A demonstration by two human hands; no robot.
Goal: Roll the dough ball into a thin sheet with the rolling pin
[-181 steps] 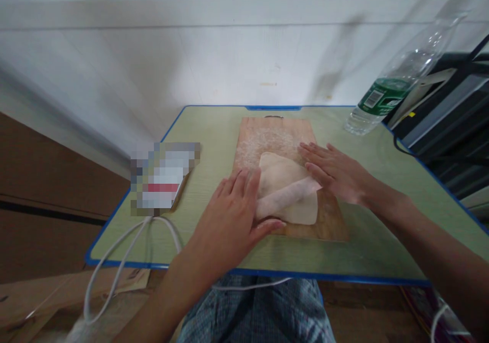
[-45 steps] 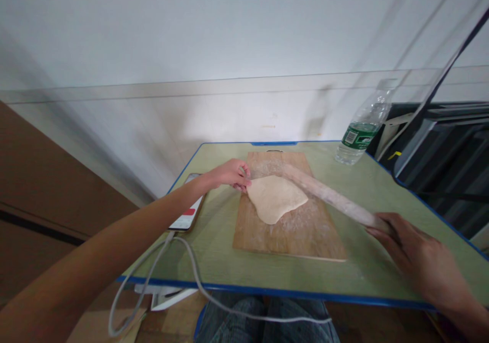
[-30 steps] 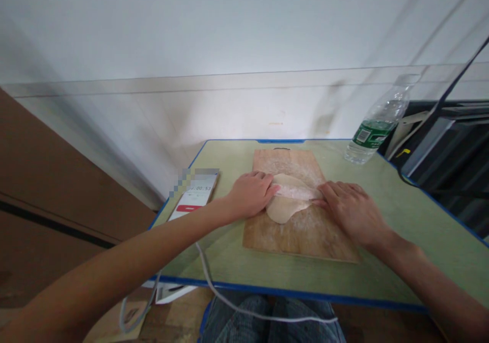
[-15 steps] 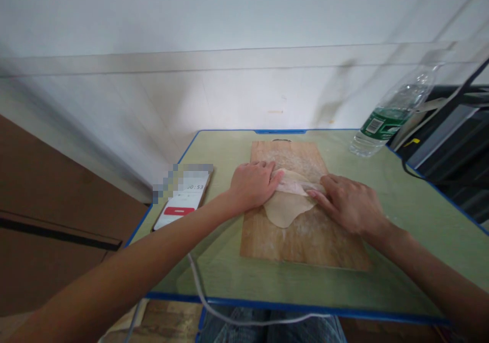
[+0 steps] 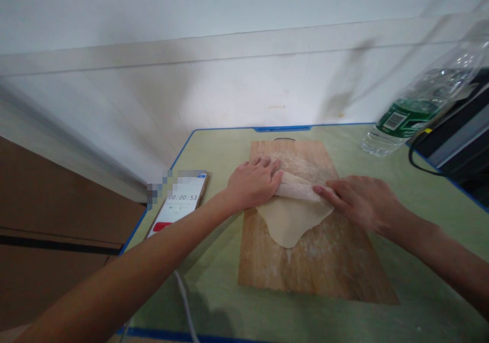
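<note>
A flat sheet of pale dough [image 5: 291,222] lies on a floured wooden cutting board [image 5: 317,277], its rounded tip pointing towards me. Across the dough runs a whitish, flour-dusted rolling pin [image 5: 296,190]. My left hand [image 5: 252,182] is closed over the pin's left end, palm down, with the thumb along it. At the right end, my right hand [image 5: 364,200] grips the pin with its thumb on top and fingers curled. Both hands hide the ends of the pin and part of the dough's edges.
On the left of the green table [image 5: 214,154] lies a phone [image 5: 179,200] showing a timer, partly behind my left forearm. A clear water bottle [image 5: 405,119] with a green label stands at the back right, near a black cable [image 5: 412,160]. A white cable [image 5: 185,302] hangs at the front.
The view has shifted and come closer to the board. My right hand sits further right, and the dough looks wider and reaches nearer to me. Both hands still hold the pin.
</note>
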